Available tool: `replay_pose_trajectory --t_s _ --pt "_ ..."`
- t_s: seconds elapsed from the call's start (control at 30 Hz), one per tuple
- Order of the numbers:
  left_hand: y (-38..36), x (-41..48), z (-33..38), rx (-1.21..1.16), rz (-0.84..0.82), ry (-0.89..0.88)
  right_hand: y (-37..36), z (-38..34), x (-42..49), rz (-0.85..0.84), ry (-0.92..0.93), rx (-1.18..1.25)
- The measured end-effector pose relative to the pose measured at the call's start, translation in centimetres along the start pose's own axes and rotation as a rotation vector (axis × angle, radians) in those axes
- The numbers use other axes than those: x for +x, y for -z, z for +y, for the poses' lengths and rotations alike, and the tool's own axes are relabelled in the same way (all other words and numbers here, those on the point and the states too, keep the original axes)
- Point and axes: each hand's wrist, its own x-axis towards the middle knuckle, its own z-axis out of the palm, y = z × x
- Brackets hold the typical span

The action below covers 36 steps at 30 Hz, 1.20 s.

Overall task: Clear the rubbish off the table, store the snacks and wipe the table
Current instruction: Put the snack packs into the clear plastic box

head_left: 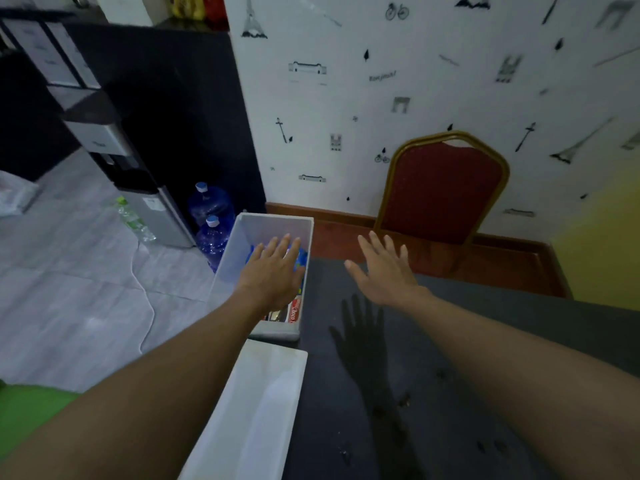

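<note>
Inside white bin (273, 225) at table (433, 410) left edge: snacks (295, 310), beneath left hand (273, 275), fingers straight. Over dark top: right hand (384, 271), spread, holding nothing. Beyond far edge: red chair (443, 188).

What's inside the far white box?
In the white box, blue packets and a red Choco pack show. The left hand covers the middle; anything beneath it is hidden.

Office break room: water dispenser (114, 157), spare water jugs (211, 206), banquet chair (441, 192), patterned wallpaper (415, 81).
</note>
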Motion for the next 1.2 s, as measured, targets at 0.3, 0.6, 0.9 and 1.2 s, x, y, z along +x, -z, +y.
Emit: replay_pose_trajectory --t_s 0.3,0.6,0.9,1.2 --pt "0.9 1.9 9.6 -0.004 0.01 -0.122 3.1 8.9 -5.0 0.06 -0.153 0.022" --pt "-0.5 2.3 20.6 -0.011 -0.024 -0.275 3.9 18.2 -11.1 0.066 -0.325 0.067" --pt "-3.5 2.1 30.3 -0.027 -0.137 -0.399 3.1 26.2 -17.3 0.057 -0.493 0.092" --pt "-8.7 1.6 38.1 -0.048 -0.291 -0.471 0.2 32.7 -22.3 0.023 -0.672 0.171"
